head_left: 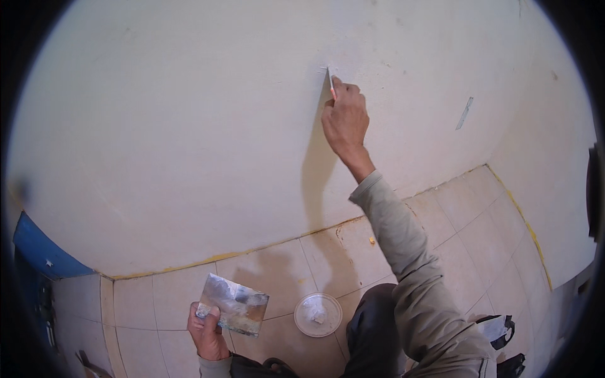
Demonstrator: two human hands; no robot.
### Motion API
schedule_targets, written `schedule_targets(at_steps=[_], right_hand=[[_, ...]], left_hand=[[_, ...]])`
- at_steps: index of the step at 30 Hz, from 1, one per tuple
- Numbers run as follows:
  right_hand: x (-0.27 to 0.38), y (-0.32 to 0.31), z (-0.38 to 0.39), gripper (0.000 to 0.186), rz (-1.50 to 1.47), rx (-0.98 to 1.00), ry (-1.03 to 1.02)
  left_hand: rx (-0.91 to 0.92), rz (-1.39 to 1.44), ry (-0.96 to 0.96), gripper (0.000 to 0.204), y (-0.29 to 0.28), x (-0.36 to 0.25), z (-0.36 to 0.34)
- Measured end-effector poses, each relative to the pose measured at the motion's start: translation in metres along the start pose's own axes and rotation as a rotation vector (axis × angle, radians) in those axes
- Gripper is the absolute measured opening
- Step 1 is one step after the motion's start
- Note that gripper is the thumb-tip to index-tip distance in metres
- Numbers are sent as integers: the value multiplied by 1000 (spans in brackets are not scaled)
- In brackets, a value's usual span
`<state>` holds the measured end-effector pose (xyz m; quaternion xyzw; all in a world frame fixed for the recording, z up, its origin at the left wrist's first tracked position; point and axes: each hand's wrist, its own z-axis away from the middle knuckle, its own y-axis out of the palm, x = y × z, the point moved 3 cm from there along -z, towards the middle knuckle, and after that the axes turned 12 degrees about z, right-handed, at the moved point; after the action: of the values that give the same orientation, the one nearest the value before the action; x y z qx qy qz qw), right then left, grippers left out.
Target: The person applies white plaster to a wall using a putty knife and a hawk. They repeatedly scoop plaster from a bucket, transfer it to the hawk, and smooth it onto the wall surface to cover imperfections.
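Observation:
My right hand [348,116] is stretched up to the white wall [189,138], closed around a putty knife [331,80]. The knife's thin edge meets the wall beside a smeared whitish patch [343,60]. Low on the left, my left hand [209,332] grips a flat rectangular plate [233,305] by its corner, thumb on top. White paste and grey-brown stains cover that plate. On the floor between my left hand and my knee stands a round, shallow clear dish [339,317] with white putty [314,310] in it.
Yellowish tape or residue [220,257] runs along the foot of the wall. A strip of tape [464,113] sticks to the wall at right. Beige tiles [183,296] cover the floor. A blue panel [47,249] stands far left; a black-and-white bag [496,331] lies at lower right.

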<state>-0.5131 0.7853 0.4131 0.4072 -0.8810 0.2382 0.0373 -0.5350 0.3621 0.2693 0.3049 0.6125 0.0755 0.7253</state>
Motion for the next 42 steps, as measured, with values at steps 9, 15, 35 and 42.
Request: schedule_targets(at_steps=[9, 15, 35, 42], right_hand=[[53, 2, 31, 34, -138, 151, -3], [13, -4, 8, 33, -257, 12, 179], [-62, -17, -4, 43, 239, -198, -532], [-79, -18, -7, 46, 317, -68, -674]], left_hand=[[77, -27, -54, 13, -10, 1, -8], [3, 3, -23, 16, -4, -2, 0], [40, -20, -30, 15, -6, 0, -3], [21, -43, -26, 15, -13, 2, -3]])
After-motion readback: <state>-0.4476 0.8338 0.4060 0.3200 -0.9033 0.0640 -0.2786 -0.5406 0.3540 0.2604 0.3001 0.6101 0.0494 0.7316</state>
